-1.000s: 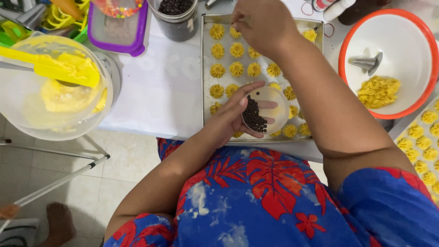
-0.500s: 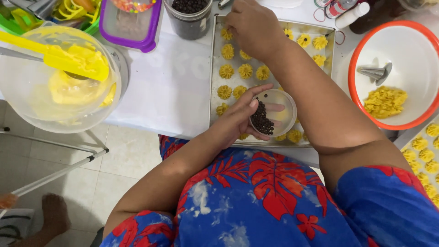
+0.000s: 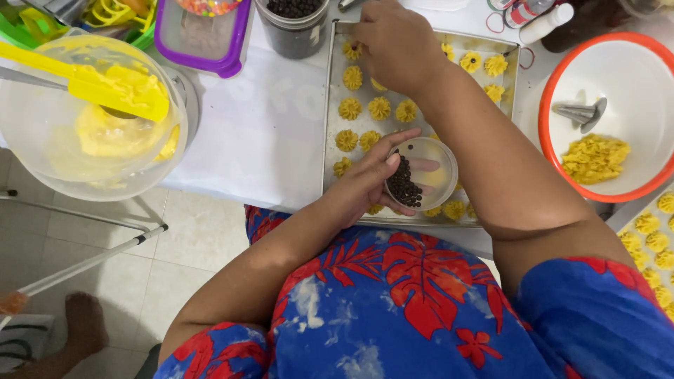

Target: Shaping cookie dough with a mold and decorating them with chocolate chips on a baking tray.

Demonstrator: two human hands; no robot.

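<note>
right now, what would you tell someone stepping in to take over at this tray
Left hand: holds a small clear cup of dark chips over the near edge of the tray.
Right hand: down on the far rows of the tray, fingertips at a cookie; whether it pinches a chip is hidden.
Tray: rows of yellow piped cookies, with no chips on the ones in view.
Around: jar of dark chips by the tray's far left corner, bowl of yellow dough with spatula on the left, orange-rimmed bowl with scraps and piping tips on the right.
Left: visible cookies lack chips.
</note>
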